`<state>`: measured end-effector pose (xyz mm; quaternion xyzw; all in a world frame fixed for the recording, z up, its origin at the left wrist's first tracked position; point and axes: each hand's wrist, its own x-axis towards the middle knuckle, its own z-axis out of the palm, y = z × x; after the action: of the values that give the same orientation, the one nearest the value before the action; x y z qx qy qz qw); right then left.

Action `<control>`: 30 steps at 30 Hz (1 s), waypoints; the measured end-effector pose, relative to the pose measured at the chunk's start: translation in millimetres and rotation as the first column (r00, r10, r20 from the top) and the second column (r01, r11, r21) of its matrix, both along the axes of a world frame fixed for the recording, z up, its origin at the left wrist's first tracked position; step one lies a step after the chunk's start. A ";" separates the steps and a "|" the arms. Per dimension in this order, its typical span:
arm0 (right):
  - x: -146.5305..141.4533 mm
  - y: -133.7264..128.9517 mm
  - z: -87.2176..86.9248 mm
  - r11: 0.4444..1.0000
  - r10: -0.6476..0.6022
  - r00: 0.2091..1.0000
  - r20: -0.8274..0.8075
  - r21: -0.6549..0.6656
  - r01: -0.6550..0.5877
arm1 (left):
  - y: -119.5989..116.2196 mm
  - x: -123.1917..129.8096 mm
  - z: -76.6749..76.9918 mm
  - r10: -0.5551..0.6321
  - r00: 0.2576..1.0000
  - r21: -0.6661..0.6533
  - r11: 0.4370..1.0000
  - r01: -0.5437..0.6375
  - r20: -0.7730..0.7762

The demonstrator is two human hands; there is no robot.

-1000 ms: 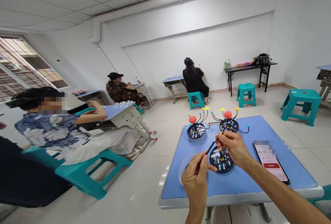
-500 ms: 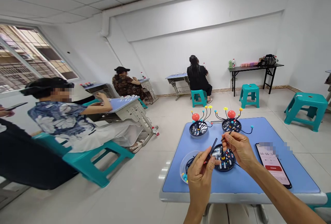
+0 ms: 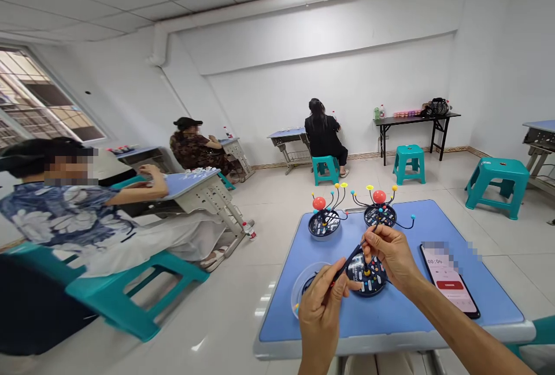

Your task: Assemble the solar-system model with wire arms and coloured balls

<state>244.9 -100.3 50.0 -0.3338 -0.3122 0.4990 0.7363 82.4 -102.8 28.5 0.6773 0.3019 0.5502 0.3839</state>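
My left hand (image 3: 321, 301) is closed around a dark rod (image 3: 349, 260) that slants up to the right. Pinched in the fingertips of my right hand (image 3: 392, 255) is a thin black stem (image 3: 373, 228). The rod's upper tip meets those right fingertips; whether rod and stem are joined I cannot make out. Beneath both hands lies a round black printed base (image 3: 369, 289) with a yellow piece at its centre, partly covered by my fingers. A clear round tub (image 3: 298, 285) with dark parts and small coloured balls is partly hidden behind my left hand.
Two planet models with red balls and curved stems, a left one (image 3: 319, 204) and a right one (image 3: 379, 197), stand at the desk's back. A phone (image 3: 451, 285) lies right on the blue desk (image 3: 403, 323). Other people sit at desks; teal stools (image 3: 498, 173) stand around.
My hands have come closer together, and the rod's tip now reaches the right fingertips, where a gap showed before. The whole view has shifted slightly to the right.
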 end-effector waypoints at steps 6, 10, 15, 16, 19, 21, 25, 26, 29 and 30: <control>3.4 0.0 0.3 0.999 0.025 1.000 0.018 -0.027 -0.024 | 3.1 -0.4 -0.1 -0.026 1.000 0.012 1.000 0.026 0.002; 4.9 -0.1 -1.8 0.997 0.054 0.999 -0.001 -0.060 -0.054 | 5.0 -0.9 -0.5 -0.048 0.999 0.012 0.999 0.048 0.022; 2.5 -1.0 -5.9 0.989 0.086 0.995 -0.046 -0.116 -0.091 | 3.6 1.5 0.1 -0.033 0.998 -0.054 0.998 0.035 0.050; 2.4 -0.6 -6.2 0.987 0.096 0.994 -0.045 -0.125 -0.101 | 3.7 3.4 -0.4 -0.027 0.998 -0.063 0.998 0.030 0.053; 5.0 4.2 -6.0 0.985 0.102 0.994 -0.032 -0.133 -0.106 | 6.5 12.6 -4.1 -0.009 0.998 -0.058 0.998 0.013 0.069; 9.7 10.1 -6.2 0.986 0.093 0.996 -0.017 -0.141 -0.094 | 10.2 20.5 -8.0 0.009 0.996 -0.034 0.999 -0.006 0.089; 21.8 21.5 -12.7 0.979 0.102 0.994 0.045 -0.184 -0.092 | 17.9 32.3 -14.1 0.045 0.994 0.005 0.999 -0.045 0.096; 24.1 23.2 -15.3 0.977 0.107 0.993 0.057 -0.193 -0.094 | 19.4 34.0 -15.3 0.046 0.995 0.005 0.999 -0.046 0.085; 27.4 26.8 -21.6 0.967 0.126 0.991 0.053 -0.229 -0.111 | 22.9 38.2 -19.9 0.052 0.998 -0.013 0.999 -0.052 0.045; 27.5 28.1 -22.4 0.962 0.138 0.990 0.043 -0.243 -0.123 | 24.0 39.9 -22.4 0.061 0.998 -0.020 0.998 -0.060 0.032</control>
<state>272.4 -72.1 27.6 -0.4137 -0.2927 0.5703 0.6465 122.3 -78.9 6.0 0.6551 0.3212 0.5697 0.3783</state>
